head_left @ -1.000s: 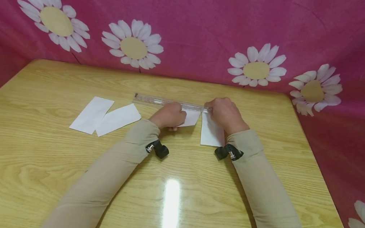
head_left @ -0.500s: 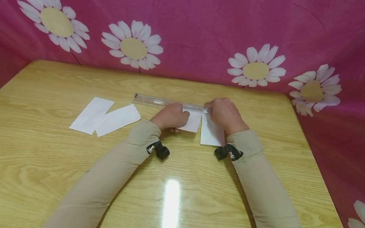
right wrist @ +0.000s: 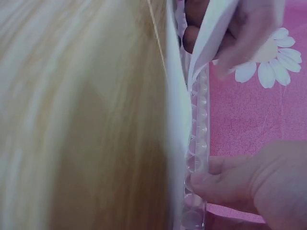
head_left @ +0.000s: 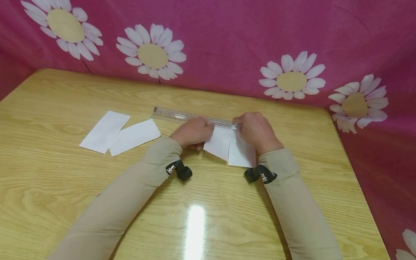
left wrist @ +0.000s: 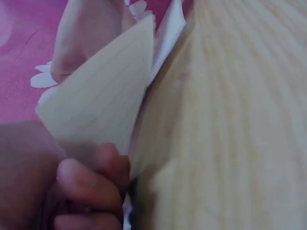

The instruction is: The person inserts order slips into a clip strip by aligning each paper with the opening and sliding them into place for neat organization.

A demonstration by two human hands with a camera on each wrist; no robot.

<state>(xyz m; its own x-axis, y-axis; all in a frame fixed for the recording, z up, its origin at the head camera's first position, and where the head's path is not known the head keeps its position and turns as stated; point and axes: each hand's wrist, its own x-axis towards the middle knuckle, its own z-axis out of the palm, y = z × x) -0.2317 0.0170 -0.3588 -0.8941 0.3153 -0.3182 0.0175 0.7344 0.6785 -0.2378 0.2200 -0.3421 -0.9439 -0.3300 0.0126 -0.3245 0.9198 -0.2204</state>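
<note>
A clear plastic ruler (head_left: pixel 172 113) lies crosswise near the far side of the table, over the top of white paper. My right hand (head_left: pixel 257 128) holds the ruler's right end down, its thumb (right wrist: pixel 206 184) against the beaded edge in the right wrist view. My left hand (head_left: pixel 193 131) pinches the left part of the paper (head_left: pixel 217 144), whose lower edge is tilted and raised. A narrow slit separates it from the flat right part (head_left: pixel 242 154), partly covered by my right hand. In the left wrist view, curled fingers grip the raised paper (left wrist: pixel 103 91), which shows faint lines.
Two white paper strips (head_left: pixel 104 131) (head_left: pixel 136 137) lie to the left, their edges overlapping. The wooden table (head_left: pixel 57 199) ends at a pink cloth (head_left: pixel 220 32) with daisies. Black camera straps sit on both wrists, and a bright reflection (head_left: pixel 195 236) shows on the near tabletop.
The left part of the paper has swung down and nearer, from a raised fold to lying almost level beside the right part. The ruler and right hand have stayed put.
</note>
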